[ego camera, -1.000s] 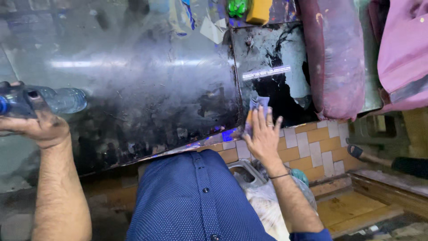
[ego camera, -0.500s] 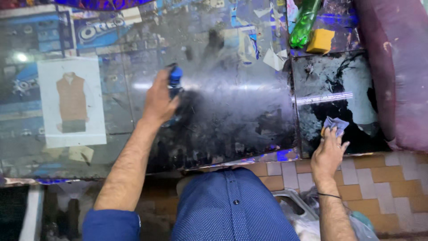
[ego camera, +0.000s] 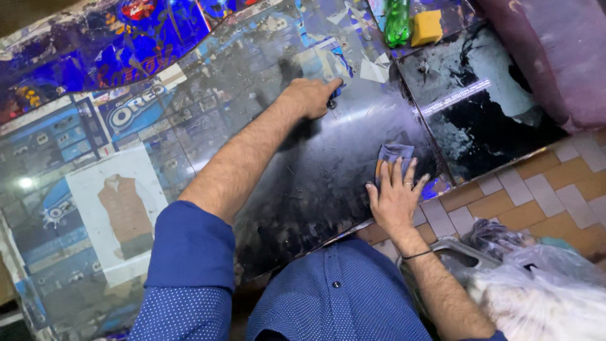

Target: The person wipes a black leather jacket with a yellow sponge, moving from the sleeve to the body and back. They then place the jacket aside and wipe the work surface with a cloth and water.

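Crumpled blue-grey cloth [ego camera: 394,153] flat on glass countertop [ego camera: 315,183], near front edge.

We see the left hand [ego camera: 314,96] closed around a small dark-blue object [ego camera: 332,96], possibly a spray bottle, though it is mostly hidden. The right hand [ego camera: 396,196] lies flat, pressing a bluish cloth [ego camera: 392,153] onto the glass countertop [ego camera: 303,183]. A green bottle [ego camera: 398,22] and yellow sponge [ego camera: 427,27] sit beyond.
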